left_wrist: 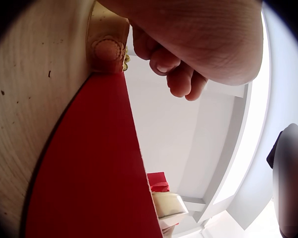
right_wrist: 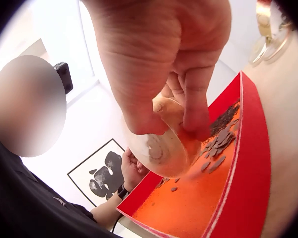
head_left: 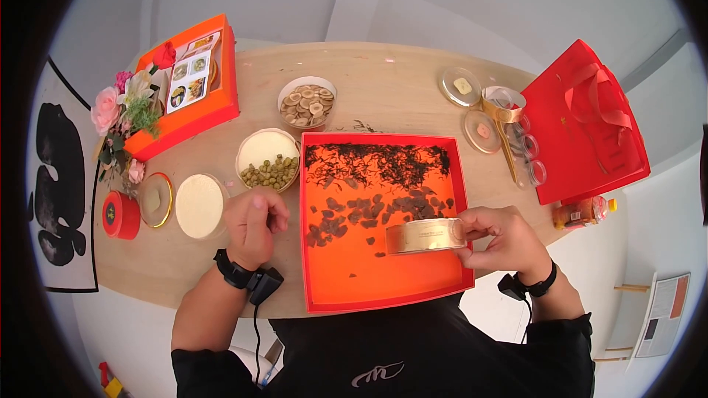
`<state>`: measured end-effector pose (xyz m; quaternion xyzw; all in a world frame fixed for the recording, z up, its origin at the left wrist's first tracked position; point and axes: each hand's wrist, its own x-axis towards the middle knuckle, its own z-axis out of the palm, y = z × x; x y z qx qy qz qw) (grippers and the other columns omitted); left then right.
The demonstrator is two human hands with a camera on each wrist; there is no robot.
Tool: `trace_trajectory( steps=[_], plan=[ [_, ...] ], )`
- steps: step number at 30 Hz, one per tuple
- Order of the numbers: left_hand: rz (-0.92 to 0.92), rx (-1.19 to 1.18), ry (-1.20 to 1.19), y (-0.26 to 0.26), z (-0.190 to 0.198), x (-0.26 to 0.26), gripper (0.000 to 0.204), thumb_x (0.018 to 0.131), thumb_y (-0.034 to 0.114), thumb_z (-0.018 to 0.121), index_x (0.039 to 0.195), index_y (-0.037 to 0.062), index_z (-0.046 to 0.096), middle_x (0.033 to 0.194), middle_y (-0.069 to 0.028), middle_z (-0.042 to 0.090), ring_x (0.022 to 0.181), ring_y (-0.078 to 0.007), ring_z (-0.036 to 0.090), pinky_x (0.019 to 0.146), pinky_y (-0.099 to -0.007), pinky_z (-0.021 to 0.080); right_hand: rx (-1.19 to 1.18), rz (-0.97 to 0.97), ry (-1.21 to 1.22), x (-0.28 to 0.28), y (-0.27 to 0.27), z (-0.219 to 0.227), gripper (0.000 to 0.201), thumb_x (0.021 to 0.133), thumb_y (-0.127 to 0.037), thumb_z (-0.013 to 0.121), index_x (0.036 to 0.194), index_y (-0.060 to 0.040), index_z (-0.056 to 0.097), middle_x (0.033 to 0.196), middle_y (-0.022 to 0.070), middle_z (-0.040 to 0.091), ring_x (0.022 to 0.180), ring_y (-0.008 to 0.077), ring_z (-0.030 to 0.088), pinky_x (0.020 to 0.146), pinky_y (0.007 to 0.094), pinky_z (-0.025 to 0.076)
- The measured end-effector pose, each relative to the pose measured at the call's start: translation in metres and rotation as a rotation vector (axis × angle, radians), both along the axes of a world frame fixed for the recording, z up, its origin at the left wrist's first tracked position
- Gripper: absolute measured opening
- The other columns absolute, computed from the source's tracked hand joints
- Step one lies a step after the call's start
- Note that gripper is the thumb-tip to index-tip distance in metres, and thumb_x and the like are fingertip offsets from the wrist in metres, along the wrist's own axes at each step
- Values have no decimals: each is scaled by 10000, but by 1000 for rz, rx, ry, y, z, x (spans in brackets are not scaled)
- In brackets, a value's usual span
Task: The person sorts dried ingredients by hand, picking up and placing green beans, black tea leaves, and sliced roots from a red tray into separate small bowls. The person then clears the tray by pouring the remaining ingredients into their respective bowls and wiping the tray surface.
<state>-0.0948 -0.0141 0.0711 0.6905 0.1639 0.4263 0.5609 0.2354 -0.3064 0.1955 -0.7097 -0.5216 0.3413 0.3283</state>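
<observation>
My right hand [head_left: 509,239] grips a clear round tub with a gold band [head_left: 426,236] by its side and holds it tipped on its side over a shallow red box [head_left: 332,280] with an orange floor. In the right wrist view, the tub [right_wrist: 156,156] looks see-through, its wall between thumb and fingers. Dark brown flakes [head_left: 361,211] lie scattered across the middle of the box, and black shreds [head_left: 376,162] fill its far end. Left of the box, my left hand [head_left: 254,225] hovers loosely curled with nothing in it, near a tub of green balls [head_left: 271,174].
A tub of pale slices [head_left: 307,105] stands behind the box. At left are a round lid [head_left: 200,206], a red canister [head_left: 120,215], an orange box [head_left: 177,133] and flowers [head_left: 129,99]. Clear lids [head_left: 459,87], a red bag [head_left: 582,133] and a bottle [head_left: 581,213] are at right.
</observation>
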Motion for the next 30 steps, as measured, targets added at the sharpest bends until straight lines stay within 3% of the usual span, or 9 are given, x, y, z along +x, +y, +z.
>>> trace_trajectory(
  steps=[3,5,8,15,18,25,28,30],
  plan=[
    [3,-6,-3,-1,0,-1,576,1300,334,461,947,-14,756,740,-55,683,615,-95,582,565,-268,428,36,12,-36,1,4,-6,333,884,28,910,1207,11,832,1161,121,904,964,181,859,911,362,706],
    [-12,-3,2,0,-2,-2,573,1301,328,459,950,-13,758,741,-55,686,614,-94,582,565,-268,427,250,163,-294,-2,9,-3,372,849,33,935,1207,-11,844,1343,157,902,959,263,884,877,372,705],
    [-14,5,4,0,-1,-1,572,1301,325,457,951,-12,760,740,-57,687,614,-93,581,565,-267,425,284,221,-322,0,14,1,386,837,23,940,1208,-33,851,1451,160,869,953,323,877,852,377,703],
    [-25,9,2,0,2,-3,556,1299,308,469,954,-17,761,742,-56,694,618,-93,594,566,-267,432,330,199,-386,6,24,4,346,874,13,920,1209,-32,847,1410,165,885,948,283,880,857,366,703],
    [-40,5,13,2,0,-2,546,1297,297,470,957,-15,763,747,-55,700,622,-95,604,570,-269,439,361,10,-395,15,45,11,367,950,-52,922,1307,3,856,1297,158,910,976,204,883,906,333,709],
    [-10,74,34,5,0,0,539,1290,282,472,941,-10,760,743,-56,696,626,-104,621,578,-276,458,464,-82,-590,83,136,-11,472,941,-113,992,1372,7,841,1149,166,904,1009,249,896,881,375,713],
    [-8,88,52,6,-1,-3,535,1290,275,478,933,-8,758,744,-53,693,625,-104,622,577,-276,460,456,-103,-673,108,172,-24,442,942,-140,992,1348,-40,848,1144,159,900,1017,302,889,886,414,708],
    [-18,92,66,8,-3,0,531,1290,271,480,931,-5,758,746,-51,692,624,-104,622,577,-276,459,455,22,-831,119,191,-28,437,946,-156,992,1351,-71,852,1176,140,894,1007,315,871,894,420,698]
  ],
)
